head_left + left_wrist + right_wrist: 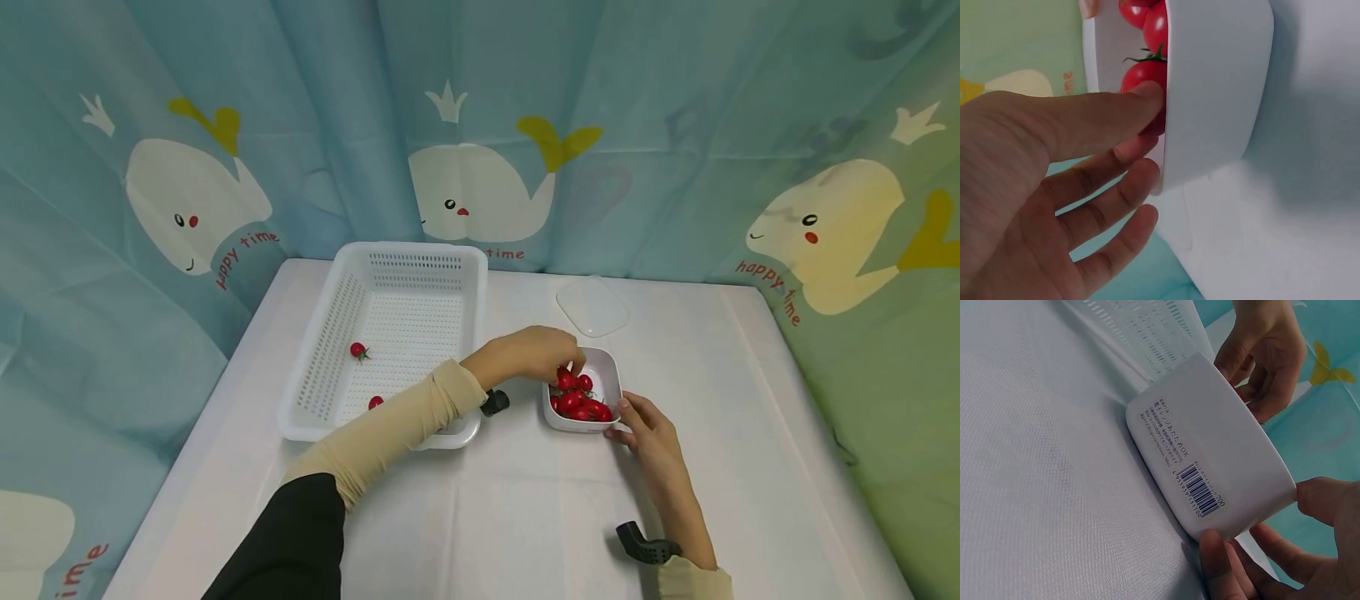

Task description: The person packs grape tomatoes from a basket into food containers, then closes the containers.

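Reaching in from the left, my left hand [531, 353] is over the far left part of a small white plastic container [602, 367]. Its thumb and index finger pinch a red cherry tomato [1141, 76] with a green stem, just inside the container wall. Several more cherry tomatoes [577, 406] lie heaped toward the container's near side. At the near right corner, my right hand [654, 443] grips the container, thumb at the rim and fingers against the side. Printed text and a barcode [1199, 490] show on the container's wall in the right wrist view.
Left of the container stands a large white perforated basket [481, 317], partly covered by my left arm. Inside it, one cherry tomato [357, 350] and another tomato [376, 402] are visible. A clear lid [592, 307] lies behind the container. A whale-print curtain [637, 167] borders the white table [525, 517].
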Demonstrator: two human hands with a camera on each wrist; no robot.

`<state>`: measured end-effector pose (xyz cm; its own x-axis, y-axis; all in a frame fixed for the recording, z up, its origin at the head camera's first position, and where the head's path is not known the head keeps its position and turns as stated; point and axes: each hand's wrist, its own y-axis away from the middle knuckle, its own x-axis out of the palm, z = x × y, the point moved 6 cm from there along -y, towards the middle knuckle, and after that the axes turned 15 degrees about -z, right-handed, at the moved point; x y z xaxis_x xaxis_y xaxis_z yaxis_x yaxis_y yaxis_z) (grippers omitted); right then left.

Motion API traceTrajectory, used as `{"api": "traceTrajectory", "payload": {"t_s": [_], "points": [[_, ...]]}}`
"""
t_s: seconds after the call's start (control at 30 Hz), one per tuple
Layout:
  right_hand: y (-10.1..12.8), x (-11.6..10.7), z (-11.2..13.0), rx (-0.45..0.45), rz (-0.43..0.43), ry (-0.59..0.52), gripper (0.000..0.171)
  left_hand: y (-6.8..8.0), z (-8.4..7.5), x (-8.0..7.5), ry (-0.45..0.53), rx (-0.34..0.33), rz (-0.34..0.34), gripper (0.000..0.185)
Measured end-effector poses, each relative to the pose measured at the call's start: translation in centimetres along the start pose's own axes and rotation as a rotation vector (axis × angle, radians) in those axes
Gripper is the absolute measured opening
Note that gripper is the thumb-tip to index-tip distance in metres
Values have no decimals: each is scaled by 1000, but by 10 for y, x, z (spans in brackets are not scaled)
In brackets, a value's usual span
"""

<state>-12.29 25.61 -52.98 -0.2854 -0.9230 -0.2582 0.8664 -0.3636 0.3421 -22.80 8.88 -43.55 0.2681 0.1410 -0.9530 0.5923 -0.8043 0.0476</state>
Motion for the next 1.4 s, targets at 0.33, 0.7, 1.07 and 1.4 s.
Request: {"api": "traceTrajectory", "payload": {"t_s": [0.33, 0.7, 1.07, 1.4], "points": [[-1, 0, -1, 7, 2, 11, 55, 0, -6, 4, -36, -30, 19, 21], [-1, 0, -1, -12, -8, -32, 54, 3, -8, 4, -58, -51, 29, 25], [0, 0, -1, 1, -2, -4, 56, 2, -5, 5, -27, -17, 15, 21], [0, 1, -1, 3, -9, 4, 55, 7, 1, -7, 69, 14, -37, 24]]}}
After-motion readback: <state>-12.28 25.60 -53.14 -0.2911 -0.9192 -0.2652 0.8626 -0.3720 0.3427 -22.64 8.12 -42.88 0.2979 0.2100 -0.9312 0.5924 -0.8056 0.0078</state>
